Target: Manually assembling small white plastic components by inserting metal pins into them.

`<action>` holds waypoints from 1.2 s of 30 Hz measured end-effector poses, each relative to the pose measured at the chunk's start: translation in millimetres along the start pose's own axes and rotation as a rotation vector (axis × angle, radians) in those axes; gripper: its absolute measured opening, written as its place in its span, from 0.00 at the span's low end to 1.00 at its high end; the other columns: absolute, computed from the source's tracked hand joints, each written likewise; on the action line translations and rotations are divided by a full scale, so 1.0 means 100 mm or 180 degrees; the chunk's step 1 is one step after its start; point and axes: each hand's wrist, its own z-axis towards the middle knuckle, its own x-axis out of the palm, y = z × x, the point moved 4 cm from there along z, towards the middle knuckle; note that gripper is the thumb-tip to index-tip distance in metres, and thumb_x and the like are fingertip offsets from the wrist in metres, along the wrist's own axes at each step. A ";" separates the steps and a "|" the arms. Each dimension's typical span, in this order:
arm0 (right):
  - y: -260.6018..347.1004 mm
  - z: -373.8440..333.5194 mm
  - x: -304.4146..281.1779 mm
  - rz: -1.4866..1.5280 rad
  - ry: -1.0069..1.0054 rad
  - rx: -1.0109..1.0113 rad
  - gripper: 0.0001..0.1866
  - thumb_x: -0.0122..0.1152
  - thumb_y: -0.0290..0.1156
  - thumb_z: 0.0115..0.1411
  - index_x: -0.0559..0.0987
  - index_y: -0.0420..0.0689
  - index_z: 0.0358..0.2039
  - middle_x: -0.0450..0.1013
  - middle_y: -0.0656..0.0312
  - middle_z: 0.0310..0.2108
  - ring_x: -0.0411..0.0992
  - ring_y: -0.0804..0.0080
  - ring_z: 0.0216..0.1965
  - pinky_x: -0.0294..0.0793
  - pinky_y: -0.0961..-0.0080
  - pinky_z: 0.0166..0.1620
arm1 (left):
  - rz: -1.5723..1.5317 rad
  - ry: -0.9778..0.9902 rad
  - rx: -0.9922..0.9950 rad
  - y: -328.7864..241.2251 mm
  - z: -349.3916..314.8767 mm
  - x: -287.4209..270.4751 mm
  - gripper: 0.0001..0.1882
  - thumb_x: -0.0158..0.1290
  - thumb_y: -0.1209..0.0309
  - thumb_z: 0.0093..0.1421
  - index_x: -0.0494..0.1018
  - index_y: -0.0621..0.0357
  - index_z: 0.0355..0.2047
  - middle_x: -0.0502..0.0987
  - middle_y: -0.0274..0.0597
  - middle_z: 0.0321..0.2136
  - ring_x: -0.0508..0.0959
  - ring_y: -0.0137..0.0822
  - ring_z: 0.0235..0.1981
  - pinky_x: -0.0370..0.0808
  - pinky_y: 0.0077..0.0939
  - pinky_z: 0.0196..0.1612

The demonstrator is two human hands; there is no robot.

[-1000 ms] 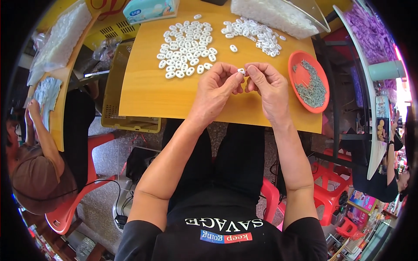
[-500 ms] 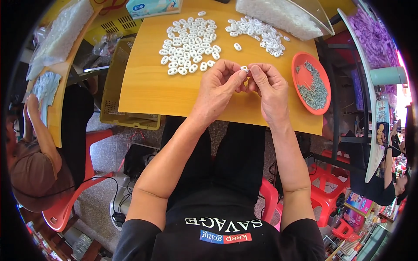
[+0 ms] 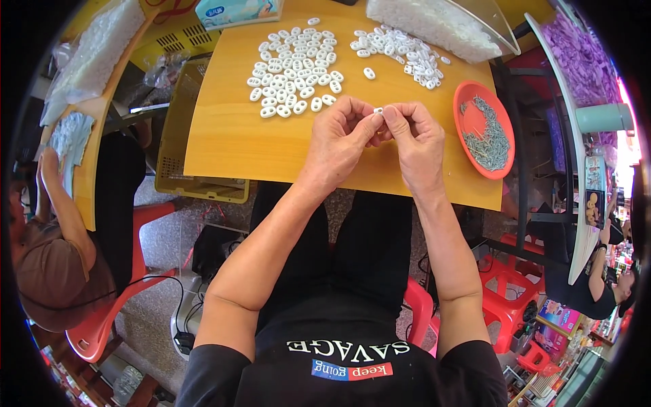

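Head view: looking down at a table (image 3: 237,152); clock directions are taken from the meeting hands, twelve being the table's far edge.
White piece in work: one small white piece (image 3: 378,110) sits at the fingertips, where both hands meet above the near half of the table.
Left hand: the left hand (image 3: 342,139) pinches the piece narrowly between thumb and fingertips.
Right hand: the right hand (image 3: 417,136) has its fingers drawn in, thumb tip just beside the piece; whether it grips this piece or something hidden behind the thumb, I cannot tell.
Loose pile: at ten o'clock, a spread of white ovals (image 3: 296,68), each with two dark holes.
Second pile: at one o'clock, a denser heap of white pieces (image 3: 407,53), some overlapping.
Single oval: at twelve o'clock, a lone oval (image 3: 369,73) lies apart from both piles.
Plate: at three o'clock, a red-orange plate (image 3: 464,115) bears thin grey metal parts (image 3: 489,146), too small to identify.
Far edge: a tissue pack (image 3: 237,13) lies between ten and eleven o'clock; a clear tub (image 3: 508,42) of white pieces lies at one.
Surroundings: a yellow crate (image 3: 203,192) and a seated co-worker (image 3: 61,271) at eight o'clock.
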 end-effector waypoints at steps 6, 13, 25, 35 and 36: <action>0.04 0.04 -0.02 -0.0118 0.0156 0.0220 0.09 0.60 0.31 0.63 0.77 0.37 0.33 0.75 0.65 0.26 0.73 0.82 0.26 0.74 0.85 0.31 | 0.0059 -0.0073 0.0123 0.00 0.03 -0.01 0.08 0.54 0.72 0.64 0.70 0.65 0.33 0.77 0.38 0.25 0.75 0.24 0.26 0.73 0.19 0.30; 0.15 0.06 -0.14 -0.0524 0.0157 -0.0030 0.09 0.61 0.31 0.62 0.77 0.36 0.32 0.75 0.63 0.26 0.72 0.81 0.25 0.72 0.82 0.29 | 0.0003 0.0035 0.0041 -0.03 0.02 0.03 0.09 0.55 0.68 0.64 0.71 0.63 0.35 0.76 0.36 0.26 0.74 0.25 0.27 0.70 0.18 0.33; 0.15 0.01 -0.03 -0.0708 0.0100 -0.0704 0.05 0.59 0.23 0.61 0.76 0.36 0.29 0.72 0.60 0.25 0.74 0.74 0.25 0.73 0.78 0.28 | 0.0075 0.0033 0.0101 0.01 0.01 0.01 0.09 0.54 0.70 0.64 0.71 0.65 0.34 0.77 0.37 0.26 0.76 0.24 0.26 0.73 0.18 0.30; 0.07 0.21 -0.21 -0.0335 0.0413 0.0098 0.09 0.59 0.30 0.63 0.79 0.36 0.35 0.76 0.67 0.28 0.70 0.83 0.25 0.72 0.85 0.30 | 0.0213 -0.0086 0.0065 0.03 0.04 0.03 0.07 0.54 0.71 0.64 0.71 0.62 0.36 0.76 0.36 0.27 0.74 0.23 0.26 0.70 0.17 0.32; 0.06 0.30 -0.23 -0.0261 0.0500 0.0228 0.11 0.59 0.33 0.64 0.80 0.37 0.36 0.76 0.68 0.28 0.70 0.84 0.25 0.71 0.85 0.30 | 0.0159 -0.0137 0.0046 0.02 0.03 0.03 0.07 0.54 0.71 0.64 0.71 0.62 0.36 0.76 0.36 0.28 0.74 0.23 0.27 0.70 0.17 0.32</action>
